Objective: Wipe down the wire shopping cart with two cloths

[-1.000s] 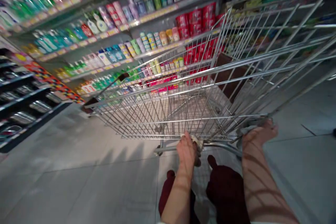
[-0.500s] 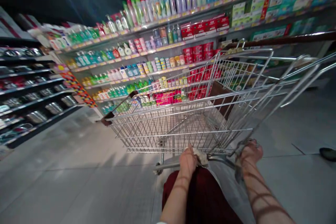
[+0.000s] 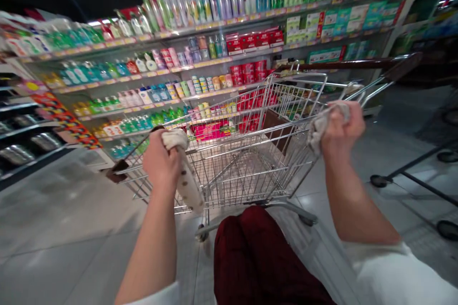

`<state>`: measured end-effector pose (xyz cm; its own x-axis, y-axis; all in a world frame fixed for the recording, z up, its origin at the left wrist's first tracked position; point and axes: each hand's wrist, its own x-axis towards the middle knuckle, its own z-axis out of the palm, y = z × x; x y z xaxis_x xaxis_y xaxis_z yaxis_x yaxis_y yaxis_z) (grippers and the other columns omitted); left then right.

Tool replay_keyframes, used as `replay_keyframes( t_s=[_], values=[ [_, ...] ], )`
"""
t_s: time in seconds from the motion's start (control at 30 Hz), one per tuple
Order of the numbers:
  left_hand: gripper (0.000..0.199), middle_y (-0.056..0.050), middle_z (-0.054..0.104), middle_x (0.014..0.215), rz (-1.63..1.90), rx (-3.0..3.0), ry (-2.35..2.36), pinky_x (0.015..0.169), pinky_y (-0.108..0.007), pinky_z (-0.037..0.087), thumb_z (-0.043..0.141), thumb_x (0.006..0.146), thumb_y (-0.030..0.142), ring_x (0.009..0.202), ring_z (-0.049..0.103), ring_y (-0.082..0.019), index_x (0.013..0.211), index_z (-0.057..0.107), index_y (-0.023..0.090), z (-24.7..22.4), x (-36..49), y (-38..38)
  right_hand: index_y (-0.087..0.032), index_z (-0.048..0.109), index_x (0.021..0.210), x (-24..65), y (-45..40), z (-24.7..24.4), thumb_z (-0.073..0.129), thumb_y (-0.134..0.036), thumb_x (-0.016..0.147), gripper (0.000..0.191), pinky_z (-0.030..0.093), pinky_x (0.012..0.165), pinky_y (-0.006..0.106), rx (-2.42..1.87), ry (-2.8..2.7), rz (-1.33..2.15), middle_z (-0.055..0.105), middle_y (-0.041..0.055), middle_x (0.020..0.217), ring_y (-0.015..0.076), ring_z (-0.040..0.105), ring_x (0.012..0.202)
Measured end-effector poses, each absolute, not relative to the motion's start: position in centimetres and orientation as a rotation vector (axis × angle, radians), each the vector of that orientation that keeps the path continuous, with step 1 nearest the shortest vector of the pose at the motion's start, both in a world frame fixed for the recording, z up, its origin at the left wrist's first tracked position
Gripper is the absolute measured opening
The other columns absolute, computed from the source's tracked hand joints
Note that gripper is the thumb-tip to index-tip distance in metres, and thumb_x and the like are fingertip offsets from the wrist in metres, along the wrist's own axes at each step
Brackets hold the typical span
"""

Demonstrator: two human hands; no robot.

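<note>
A metal shopping cart [image 3: 243, 176] stands sideways in front of me, its wire basket holding nothing that I can make out. My left hand [image 3: 161, 159] is closed round a pale cloth with brown dots [image 3: 188, 183], which hangs down over the cart's near side, close to its left end. At the right, my right hand [image 3: 341, 128] grips a greyish cloth [image 3: 318, 128] by the upper rail, below the brown handle [image 3: 343, 64]. Whether the fingers also hold the rail is hidden.
Behind the cart runs a long shelf [image 3: 214, 63] of bottles, jars and boxes. Metal pots [image 3: 46, 141] stand on a rack at the left. Another wheeled frame [image 3: 411, 176] is at the right. My knees [image 3: 250, 248] are close to the cart's base.
Both hands have risen from low by the cart's base to its upper rails, the left one also moving leftward. The view has shifted right, bringing the wheeled frame into sight.
</note>
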<state>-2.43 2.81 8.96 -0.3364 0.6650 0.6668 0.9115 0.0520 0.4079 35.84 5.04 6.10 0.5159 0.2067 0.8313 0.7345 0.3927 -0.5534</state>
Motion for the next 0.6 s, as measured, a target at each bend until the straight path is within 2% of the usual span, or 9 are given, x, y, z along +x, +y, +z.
replay_keyframes(
  t_s=[0.07,0.1,0.23,0.33,0.47,0.6],
  values=[
    [0.037,-0.015,0.070,0.104,-0.845,-1.738,-2.181,0.078,-0.042,0.047,0.045,0.085,0.032,0.097,0.065,-0.035,0.118,0.059,0.023,8.9,-2.1,5.0,-0.019,0.062,0.100,35.1,6.3,8.5,0.036,-0.039,0.092,0.034,0.045,0.076,0.034,-1.282,-1.286,-0.602,0.069,0.0090,0.094,0.0190,0.061,0.082],
    [0.036,-0.015,0.070,0.102,-0.745,-1.765,-2.220,0.075,-0.042,0.047,0.044,0.085,0.035,0.095,0.066,-0.036,0.114,0.060,0.023,8.6,-2.1,5.9,-0.019,0.064,0.099,34.9,6.8,9.3,0.038,-0.041,0.092,0.035,0.044,0.077,0.034,-1.393,-1.413,-0.647,0.070,0.0089,0.094,0.0203,0.062,0.084],
    [0.038,-0.016,0.070,0.101,-0.591,-1.797,-2.250,0.070,-0.040,0.046,0.041,0.086,0.043,0.094,0.066,-0.037,0.110,0.062,0.023,7.9,-2.8,7.4,-0.018,0.068,0.092,34.5,7.5,10.2,0.037,-0.051,0.094,0.045,0.039,0.069,0.031,-1.789,-1.559,-0.599,0.073,0.0109,0.087,0.0226,0.063,0.078],
    [0.041,-0.018,0.070,0.103,-0.472,-1.816,-2.271,0.068,-0.039,0.046,0.038,0.086,0.044,0.093,0.066,-0.037,0.111,0.062,0.022,8.6,-2.4,7.5,-0.019,0.069,0.096,34.4,7.6,10.1,0.037,-0.051,0.095,0.045,0.037,0.067,0.029,-1.852,-1.616,-0.562,0.074,0.0104,0.088,0.0222,0.065,0.079],
    [0.049,-0.017,0.071,0.106,-0.319,-2.037,-2.118,0.072,-0.039,0.046,0.032,0.087,0.047,0.096,0.066,-0.036,0.119,0.060,0.022,10.3,2.3,7.6,-0.018,0.068,0.099,34.2,8.0,10.1,0.039,-0.049,0.096,0.043,0.038,0.070,0.029,-1.849,-1.648,-0.535,0.074,0.0100,0.091,0.0210,0.066,0.082],
    [0.052,-0.014,0.071,0.112,-0.334,-2.285,-1.887,0.081,-0.039,0.047,0.030,0.087,0.053,0.104,0.064,-0.035,0.116,0.062,0.024,11.2,8.9,8.1,-0.019,0.066,0.104,34.5,7.8,9.7,0.036,-0.048,0.098,0.043,0.041,0.081,0.034,-1.747,-1.701,-0.520,0.073,0.0095,0.097,0.0223,0.065,0.089]
  ],
)
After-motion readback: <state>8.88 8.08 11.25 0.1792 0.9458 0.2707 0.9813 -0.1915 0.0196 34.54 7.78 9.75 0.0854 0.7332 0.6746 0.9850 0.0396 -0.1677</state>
